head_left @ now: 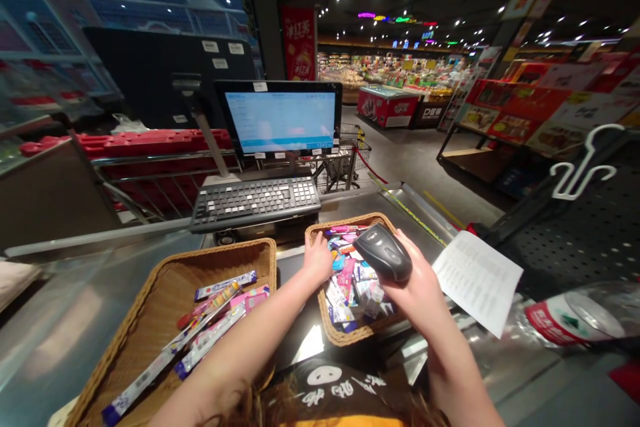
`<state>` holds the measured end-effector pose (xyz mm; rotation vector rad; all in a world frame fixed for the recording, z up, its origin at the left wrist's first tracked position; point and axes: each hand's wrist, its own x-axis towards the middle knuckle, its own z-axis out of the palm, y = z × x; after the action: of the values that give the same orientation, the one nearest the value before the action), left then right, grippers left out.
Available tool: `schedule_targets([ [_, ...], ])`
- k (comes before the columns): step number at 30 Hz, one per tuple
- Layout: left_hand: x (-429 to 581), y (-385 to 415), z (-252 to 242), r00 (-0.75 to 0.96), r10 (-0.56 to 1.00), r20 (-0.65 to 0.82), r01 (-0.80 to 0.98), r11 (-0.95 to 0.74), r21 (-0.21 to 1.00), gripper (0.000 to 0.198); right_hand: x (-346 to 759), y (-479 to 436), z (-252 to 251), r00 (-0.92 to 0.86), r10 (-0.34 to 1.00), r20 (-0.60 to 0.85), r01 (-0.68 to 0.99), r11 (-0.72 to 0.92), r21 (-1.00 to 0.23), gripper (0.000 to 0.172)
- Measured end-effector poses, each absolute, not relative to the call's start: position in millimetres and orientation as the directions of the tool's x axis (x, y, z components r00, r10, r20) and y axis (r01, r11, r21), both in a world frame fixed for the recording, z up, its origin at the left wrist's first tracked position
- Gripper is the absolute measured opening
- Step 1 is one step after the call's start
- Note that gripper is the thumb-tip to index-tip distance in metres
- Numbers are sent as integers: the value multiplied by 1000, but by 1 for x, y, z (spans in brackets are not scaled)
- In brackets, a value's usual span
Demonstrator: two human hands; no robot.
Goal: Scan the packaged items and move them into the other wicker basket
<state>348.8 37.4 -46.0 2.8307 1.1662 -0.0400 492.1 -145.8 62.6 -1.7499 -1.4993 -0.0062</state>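
- The black scanner (383, 253) is in the right hand (417, 280), whose grip is closed around it, held above the right side of the smaller wicker basket (345, 339).
- That basket holds a jumble of small colourful packets (345, 280), mostly white, blue and pink.
- The left hand (318, 259) reaches over the basket's left rim, fingers bent down at the packets; whether it grips one, I cannot tell.
- Just to the left, a larger wicker basket (135, 307) contains a few long, slim wrapped packs (213, 343), partly hidden by the left forearm.
- Both baskets stand on the metal tabletop (55, 307).
- Behind them are a black keyboard (257, 201) and a lit monitor (283, 120).
- Right of the smaller basket lies a printed sheet (477, 280), beside a clear bottle with a red-and-white label (570, 317).
- Farther right hangs a white hook (583, 167).
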Motion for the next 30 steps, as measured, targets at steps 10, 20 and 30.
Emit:
schedule_targets([
  [10, 354, 12, -35, 731, 658, 180, 645, -753, 134, 19, 498, -149, 58, 313, 810, 496, 825, 27, -565, 59],
  [20, 341, 22, -4, 811, 420, 407, 415, -904, 107, 14, 502, -152, 61, 350, 795, 495, 809, 10, -588, 61],
  [30, 286, 44, 61, 597, 72, 799, 330, -930, -163, 12, 492, -147, 69, 281, 797, 535, 841, 64, -537, 56],
])
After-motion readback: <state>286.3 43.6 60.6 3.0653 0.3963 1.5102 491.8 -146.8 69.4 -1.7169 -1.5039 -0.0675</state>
